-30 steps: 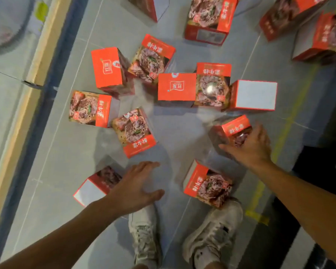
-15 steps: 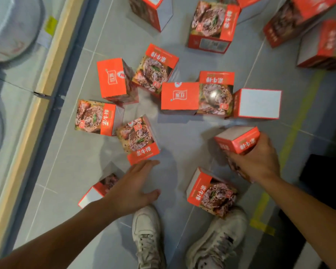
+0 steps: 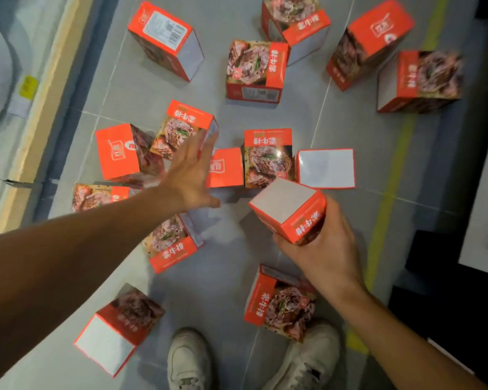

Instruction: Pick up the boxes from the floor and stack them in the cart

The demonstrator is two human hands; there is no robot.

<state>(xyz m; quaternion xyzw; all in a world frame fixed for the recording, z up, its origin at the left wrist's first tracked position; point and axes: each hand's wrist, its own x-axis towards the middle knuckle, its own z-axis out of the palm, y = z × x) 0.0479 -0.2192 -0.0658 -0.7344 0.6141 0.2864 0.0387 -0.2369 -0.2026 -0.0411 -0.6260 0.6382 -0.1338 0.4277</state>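
Observation:
Several red boxes printed with a meat photo lie scattered on the grey tiled floor. My right hand (image 3: pixel 326 249) grips one such box (image 3: pixel 289 211) from below and holds it off the floor, its white end face up. My left hand (image 3: pixel 193 175) stretches forward with straight fingers over the middle cluster, its fingertips at a tilted box (image 3: pixel 185 128) and beside a box with a plain red face (image 3: pixel 227 168). Another box (image 3: pixel 172 243) lies just under my left wrist. No cart is in view.
My two white shoes (image 3: pixel 189 361) stand at the bottom, with a box (image 3: pixel 278 302) right ahead of the right shoe and another box (image 3: pixel 119 325) at lower left. A yellow floor line (image 3: pixel 389 198) runs on the right; a beige kerb (image 3: pixel 48 94) runs on the left.
My right hand has lifted its box higher off the floor and turned its white face up. My left hand has moved forward from near my shoe to the middle cluster of boxes.

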